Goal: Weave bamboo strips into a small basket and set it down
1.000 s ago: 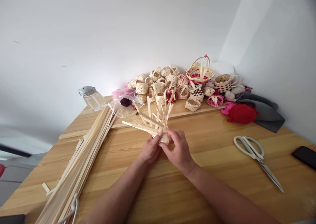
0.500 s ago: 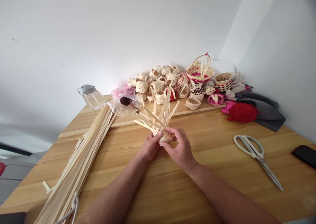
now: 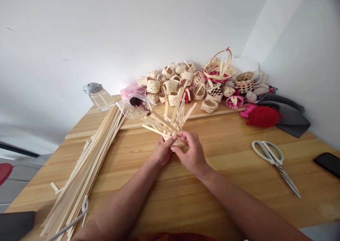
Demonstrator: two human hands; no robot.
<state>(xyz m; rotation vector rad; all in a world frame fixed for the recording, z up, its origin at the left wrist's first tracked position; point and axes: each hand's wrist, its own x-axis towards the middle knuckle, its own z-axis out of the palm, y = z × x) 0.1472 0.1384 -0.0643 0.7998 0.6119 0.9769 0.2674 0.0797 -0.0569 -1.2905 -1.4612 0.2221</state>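
While two hands work close together over the bench (image 3: 233, 145), a half-woven basket (image 3: 178, 142) sits between them, well in front of the heap of small finished baskets (image 3: 172, 85). Only its small woven base shows, and pale loose strips (image 3: 172, 119) fan upward and outward from it towards the heap. The left hand (image 3: 160, 152) is curled closed around one side of the piece, its fingers wrapped over the weave. The right hand (image 3: 192, 154) is also mostly closed, with its fingertips (image 3: 183, 139) pinching the opposite side. Between them, the two hands hold the piece up off the bench.

To the left of the heap, a long bundle of the same pale strips (image 3: 85, 159) lies slantwise across the bench, with a white cord (image 3: 79, 216) looped over its near end. Just left of the heap, a clear plastic bag (image 3: 132, 108) holds something dark, and beyond it stands a glass jar with a grey lid (image 3: 98, 96). At the right end of the heap sits a larger basket with pink trim (image 3: 220, 69). Further right of the heap lie a ball of red yarn (image 3: 262, 116) and a grey cloth (image 3: 292, 117). Forward and to the right of the heap are a pair of white-handled scissors (image 3: 276, 165) and, further right, a black phone (image 3: 328, 164).
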